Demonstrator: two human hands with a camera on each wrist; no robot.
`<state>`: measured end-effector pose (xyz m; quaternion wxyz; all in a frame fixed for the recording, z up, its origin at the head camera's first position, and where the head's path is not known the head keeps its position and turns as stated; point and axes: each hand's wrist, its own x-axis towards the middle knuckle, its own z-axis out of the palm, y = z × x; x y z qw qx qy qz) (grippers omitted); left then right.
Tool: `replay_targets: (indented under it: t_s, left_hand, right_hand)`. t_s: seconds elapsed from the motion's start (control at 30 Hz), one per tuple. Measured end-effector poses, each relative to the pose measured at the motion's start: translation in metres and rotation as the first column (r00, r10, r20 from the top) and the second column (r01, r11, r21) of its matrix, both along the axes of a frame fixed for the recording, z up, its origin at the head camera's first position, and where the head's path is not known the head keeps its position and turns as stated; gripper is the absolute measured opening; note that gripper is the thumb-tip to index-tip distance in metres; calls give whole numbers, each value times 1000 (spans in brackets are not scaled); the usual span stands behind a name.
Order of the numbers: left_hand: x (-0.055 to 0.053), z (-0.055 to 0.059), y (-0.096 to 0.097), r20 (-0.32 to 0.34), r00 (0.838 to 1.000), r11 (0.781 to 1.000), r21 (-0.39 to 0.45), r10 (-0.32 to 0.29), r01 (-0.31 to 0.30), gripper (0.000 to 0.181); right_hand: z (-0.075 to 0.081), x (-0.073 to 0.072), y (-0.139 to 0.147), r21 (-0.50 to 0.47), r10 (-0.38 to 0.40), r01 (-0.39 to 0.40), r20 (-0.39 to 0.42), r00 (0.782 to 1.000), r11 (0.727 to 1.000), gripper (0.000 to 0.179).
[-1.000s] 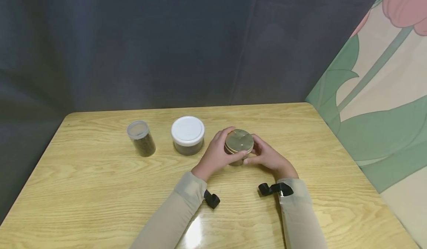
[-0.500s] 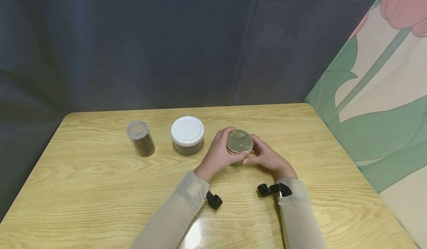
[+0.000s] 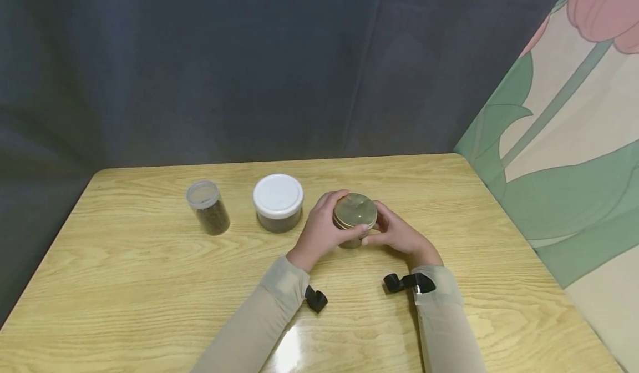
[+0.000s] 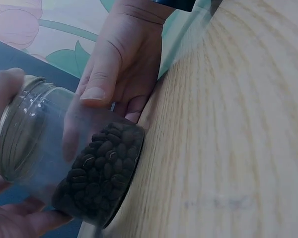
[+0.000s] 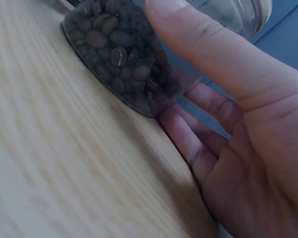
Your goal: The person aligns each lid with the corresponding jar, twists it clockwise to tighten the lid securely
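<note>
A clear jar of dark coffee beans (image 4: 102, 173) stands on the wooden table under a gold lid (image 3: 355, 209). My left hand (image 3: 319, 231) grips it at the lid, thumb along the near side and fingers round the left and far side. Lower down, my right hand (image 3: 399, 235) holds the jar body from the right, its thumb in front and fingers behind. In the right wrist view the right thumb (image 5: 203, 39) lies against the glass, and fingers show by the base. The beans fill only the lower part of the jar.
Left of the hands stands a wide tub with a white lid (image 3: 278, 195). Farther left is a slim clear container (image 3: 212, 215) with dark contents and a translucent lid. A dark curtain (image 3: 229, 73) hangs behind the table (image 3: 150, 290), and a flowered cloth (image 3: 569, 195) lines the right.
My left hand and the lid shift slightly right, then back left. The right hand stays on the jar body; the two other containers keep their places.
</note>
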<state>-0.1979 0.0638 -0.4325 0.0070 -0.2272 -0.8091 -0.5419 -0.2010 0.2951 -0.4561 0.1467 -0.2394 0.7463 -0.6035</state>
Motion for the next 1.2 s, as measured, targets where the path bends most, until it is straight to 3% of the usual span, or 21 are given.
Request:
replay_targets:
  t_s: [0.13,0.33,0.8,1.2]
  left_hand:
    - [0,2,-1,-6,1000,999,35,-1,1,83]
    - [-1,1,-2,-30,999,1000,0,-11,11,86]
    - [0,-6,-3,-7,1000,999,38,-10,10,87]
    - [-1,-10,-2,32,999,1000,14,10,-11,92]
  right_hand:
    - [1,0,0,10,3,-3,-4,1000,1000,82]
    - [1,-1,-1,13,5,-5,10,1000,1000,73]
    - [-2,-2,0,2,9,-9,7,1000,1000,71]
    - [-3,-1,0,-16,-1,1,10,1000,1000,70]
